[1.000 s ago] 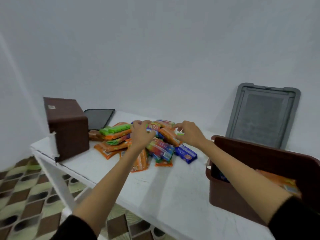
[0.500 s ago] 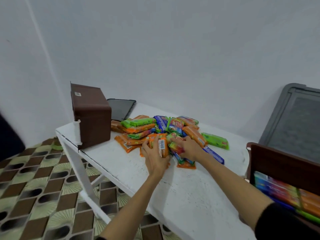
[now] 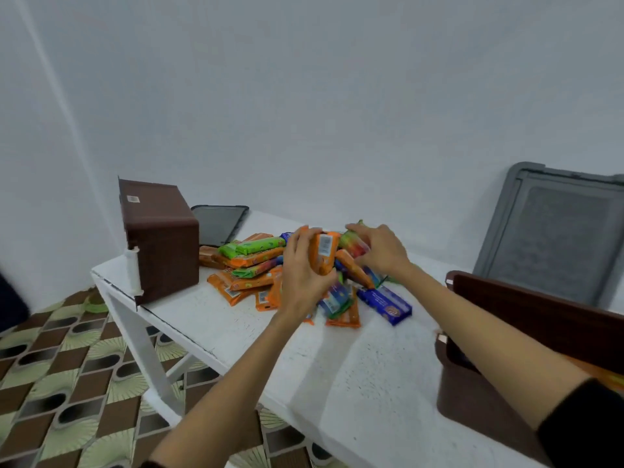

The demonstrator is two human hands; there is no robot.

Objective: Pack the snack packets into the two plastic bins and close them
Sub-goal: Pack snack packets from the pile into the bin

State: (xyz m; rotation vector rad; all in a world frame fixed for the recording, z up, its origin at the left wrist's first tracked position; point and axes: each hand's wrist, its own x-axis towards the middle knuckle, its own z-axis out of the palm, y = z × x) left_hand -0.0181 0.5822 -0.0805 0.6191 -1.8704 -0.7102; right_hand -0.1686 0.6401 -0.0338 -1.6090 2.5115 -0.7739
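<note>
Now, the orange packet (image 3: 323, 253): how does it lie in your fingers? (recorder)

Upright, long axis near vertical, barcode face toward you. Your left hand (image 3: 302, 276) grips it, fingers curled round it. It is held above the pile of packets (image 3: 251, 265), which lies under and just left of your fingers. (observer)

And your right hand (image 3: 380, 253)? (recorder)

Just right of the orange packet, close beside it; fingers curled on a green-and-multicolour packet (image 3: 351, 243), tilted, long axis running down toward your left hand. Whether that one is clear of the pile, cannot tell. (observer)

Relation the next move turns on? (recorder)

Judgement: the open bin (image 3: 540, 319) sits well right of both sets of fingers, nearer your right arm, whose forearm passes its near corner. Both loads must travel rightward; your left has farther to go. The second bin (image 3: 162, 238) stands left of the pile on the white table (image 3: 256, 336), opening not visible. (observer)
</note>
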